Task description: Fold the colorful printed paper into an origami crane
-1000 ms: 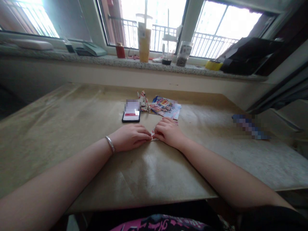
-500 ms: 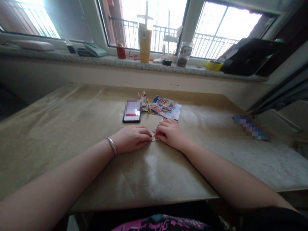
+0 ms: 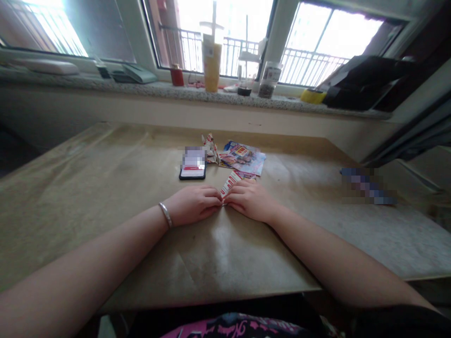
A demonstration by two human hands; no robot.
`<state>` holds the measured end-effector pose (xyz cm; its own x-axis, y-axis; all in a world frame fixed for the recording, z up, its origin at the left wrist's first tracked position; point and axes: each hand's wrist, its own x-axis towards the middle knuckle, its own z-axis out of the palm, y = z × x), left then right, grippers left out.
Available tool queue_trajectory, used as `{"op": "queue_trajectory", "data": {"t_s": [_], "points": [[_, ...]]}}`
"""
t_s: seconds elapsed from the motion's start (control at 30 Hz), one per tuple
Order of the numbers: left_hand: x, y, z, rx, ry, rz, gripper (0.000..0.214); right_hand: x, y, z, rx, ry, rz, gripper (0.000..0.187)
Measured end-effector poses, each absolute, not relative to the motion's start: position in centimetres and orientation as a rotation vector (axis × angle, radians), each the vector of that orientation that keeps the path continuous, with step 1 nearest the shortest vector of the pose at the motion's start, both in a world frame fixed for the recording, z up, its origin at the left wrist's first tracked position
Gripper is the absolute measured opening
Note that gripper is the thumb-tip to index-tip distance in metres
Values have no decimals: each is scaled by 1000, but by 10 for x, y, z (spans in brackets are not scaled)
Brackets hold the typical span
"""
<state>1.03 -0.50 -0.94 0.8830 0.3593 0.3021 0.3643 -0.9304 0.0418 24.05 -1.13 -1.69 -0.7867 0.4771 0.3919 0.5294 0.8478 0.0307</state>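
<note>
Tbl (image 3: 123, 188) backed R hand (image 3: 252, 201) + L hand (image 3: 195, 204), fingertips nearly meeting.
Phone (image 3: 192, 172) lay just past L hand, prob. for easy viewing; printed paper (image 3: 230, 182) sat partly under R hand, near edge pinched by both, prob. for steadiness.

The right hand (image 3: 251, 201) partly hides the paper (image 3: 230, 182), and pixelation partly covers the phone (image 3: 192, 173).

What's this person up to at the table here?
The left hand and right hand are close together at the near end of a small printed paper, partly covered by the right hand. How firmly they grip it is hidden. Beyond the hands on the table lie a phone, a crumpled printed piece and a few colourful sheets.
</note>
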Motion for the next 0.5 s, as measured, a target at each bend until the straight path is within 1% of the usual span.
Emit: {"op": "queue_trajectory", "data": {"t_s": [0.5], "points": [[8, -4, -6, -3099, -603, -487, 24, 240, -19, -8, -861, -2732, -222, 20]]}}
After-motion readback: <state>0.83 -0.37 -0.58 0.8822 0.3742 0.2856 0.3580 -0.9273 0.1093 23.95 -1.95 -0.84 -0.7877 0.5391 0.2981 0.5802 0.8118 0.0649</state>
